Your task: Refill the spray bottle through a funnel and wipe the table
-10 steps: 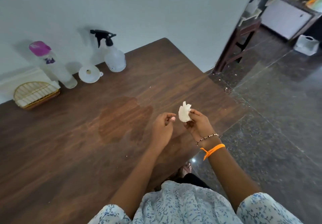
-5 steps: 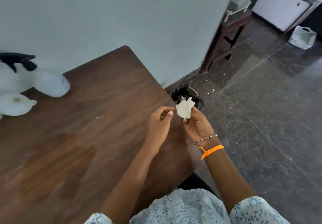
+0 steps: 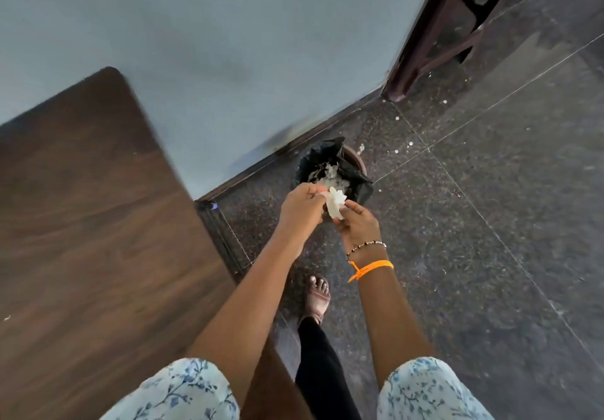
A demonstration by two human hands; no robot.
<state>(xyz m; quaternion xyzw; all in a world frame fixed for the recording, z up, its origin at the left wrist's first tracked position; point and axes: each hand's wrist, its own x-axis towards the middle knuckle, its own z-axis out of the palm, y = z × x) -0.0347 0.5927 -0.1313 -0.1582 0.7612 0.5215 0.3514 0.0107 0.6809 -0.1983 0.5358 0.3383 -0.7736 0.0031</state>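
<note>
A crumpled white tissue [image 3: 336, 204] is pinched between both hands, held over the floor just in front of a small bin [image 3: 351, 176] lined with a black bag. My right hand [image 3: 358, 225] grips its lower right side, my left hand [image 3: 302, 205] grips its upper left edge. White crumpled paper lies inside the bin. The brown wooden table [image 3: 91, 223] fills the left of the view. The spray bottle and funnel are out of sight.
The bin stands on dark speckled floor tiles against a pale blue wall [image 3: 228, 43]. A dark wooden furniture leg [image 3: 421, 46] rises at the upper right. My sandalled foot [image 3: 317, 295] is on the floor beside the table's edge.
The view has swung right and down, away from the tabletop; bottle and funnel left the frame. Both hands carried the tissue off the table to above the bin. My left hand now touches the tissue.
</note>
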